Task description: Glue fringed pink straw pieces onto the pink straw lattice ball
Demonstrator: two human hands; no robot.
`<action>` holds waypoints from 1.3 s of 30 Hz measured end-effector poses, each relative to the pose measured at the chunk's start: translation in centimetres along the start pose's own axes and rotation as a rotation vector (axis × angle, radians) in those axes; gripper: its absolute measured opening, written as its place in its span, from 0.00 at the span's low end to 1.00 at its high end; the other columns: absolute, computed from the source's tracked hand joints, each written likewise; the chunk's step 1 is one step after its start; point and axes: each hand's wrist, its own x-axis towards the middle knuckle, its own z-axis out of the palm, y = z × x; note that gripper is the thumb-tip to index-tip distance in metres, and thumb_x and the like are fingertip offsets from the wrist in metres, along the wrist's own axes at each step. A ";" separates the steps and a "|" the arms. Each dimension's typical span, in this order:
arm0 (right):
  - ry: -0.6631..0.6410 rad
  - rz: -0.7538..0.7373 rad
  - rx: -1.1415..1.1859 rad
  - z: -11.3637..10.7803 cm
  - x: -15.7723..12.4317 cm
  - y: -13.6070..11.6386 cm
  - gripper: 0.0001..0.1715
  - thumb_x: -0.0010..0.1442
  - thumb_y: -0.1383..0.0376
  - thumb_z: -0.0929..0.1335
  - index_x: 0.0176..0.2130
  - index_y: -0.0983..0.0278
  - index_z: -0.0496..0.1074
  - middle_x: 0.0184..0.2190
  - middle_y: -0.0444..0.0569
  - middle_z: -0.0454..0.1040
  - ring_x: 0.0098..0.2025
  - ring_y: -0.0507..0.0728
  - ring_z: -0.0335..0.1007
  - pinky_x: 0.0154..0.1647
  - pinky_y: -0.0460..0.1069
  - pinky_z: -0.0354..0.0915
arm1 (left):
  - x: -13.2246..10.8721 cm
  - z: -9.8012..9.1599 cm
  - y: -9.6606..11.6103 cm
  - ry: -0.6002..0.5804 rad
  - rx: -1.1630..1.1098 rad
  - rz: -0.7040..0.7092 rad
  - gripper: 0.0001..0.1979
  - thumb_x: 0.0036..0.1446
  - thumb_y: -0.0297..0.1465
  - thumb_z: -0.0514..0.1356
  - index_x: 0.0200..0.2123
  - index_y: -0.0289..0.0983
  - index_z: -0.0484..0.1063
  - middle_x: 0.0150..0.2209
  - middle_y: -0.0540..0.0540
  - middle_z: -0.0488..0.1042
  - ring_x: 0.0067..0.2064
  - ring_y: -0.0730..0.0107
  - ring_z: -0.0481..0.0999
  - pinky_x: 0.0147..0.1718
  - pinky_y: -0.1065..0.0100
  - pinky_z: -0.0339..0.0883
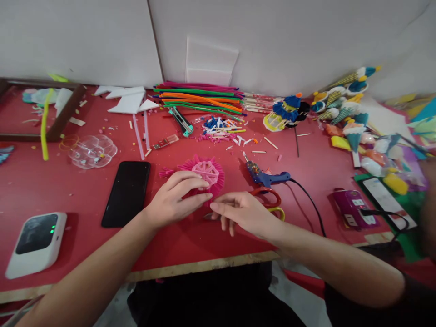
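Note:
A round pink fringed craft piece (pixel 208 171) with a spoked centre lies on the red table. My left hand (pixel 180 195) reaches over its near left side, fingertips on its centre and thumb by its near edge, holding it. Just right of that, my right hand (pixel 243 211) has thumb and forefinger brought together near the piece's lower edge; anything between them is too small to make out. Its other fingers hang loosely curled. Partly under this hand lie scissors with red and yellow handles (pixel 278 196). Beyond them rests a blue glue gun (pixel 269 178).
Left are a black phone (pixel 126 194), a white device (pixel 37 243) and a clear flower-shaped tray (pixel 95 152). Behind lie pipe cleaners (pixel 200 97), a cutter (pixel 180 121) and loose scraps (pixel 221 127). The glue gun's cord (pixel 315 206) runs right toward a purple power box (pixel 354 208).

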 end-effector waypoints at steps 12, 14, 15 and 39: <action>-0.008 0.076 0.088 0.4 1.3 0.1 0.23 0.49 0.50 0.79 0.24 0.65 0.72 0.22 0.45 0.77 0.17 0.48 0.66 0.14 0.43 0.56 | -0.1 -0.1 -0.2 -0.022 -0.036 -0.056 0.13 0.57 0.24 0.68 0.45 0.39 0.73 0.43 0.41 0.83 0.48 0.58 0.80 0.47 0.58 0.77; -0.008 0.023 -0.240 -0.9 0.7 -0.3 0.18 0.59 0.55 0.74 0.26 0.65 0.74 0.24 0.46 0.78 0.19 0.49 0.69 0.18 0.45 0.60 | -0.1 -0.1 -0.2 -0.030 -0.041 -0.077 0.15 0.57 0.23 0.67 0.47 0.39 0.73 0.44 0.42 0.83 0.49 0.58 0.80 0.49 0.57 0.77; 0.028 -0.039 -0.451 -1.5 0.4 -0.5 0.15 0.62 0.59 0.72 0.27 0.65 0.76 0.25 0.47 0.79 0.22 0.51 0.71 0.22 0.46 0.63 | -0.1 -0.1 -0.2 -0.036 -0.036 -0.087 0.16 0.57 0.23 0.67 0.49 0.40 0.73 0.45 0.42 0.83 0.49 0.58 0.80 0.51 0.55 0.76; 0.217 -0.338 0.247 -1.5 4.7 -2.2 0.32 0.40 0.41 0.80 0.28 0.61 0.69 0.26 0.39 0.69 0.28 0.49 0.68 0.30 0.47 0.73 | -0.3 0.1 0.6 0.342 -0.920 -1.097 0.29 0.59 0.46 0.66 0.62 0.47 0.69 0.63 0.44 0.71 0.65 0.52 0.70 0.59 0.55 0.70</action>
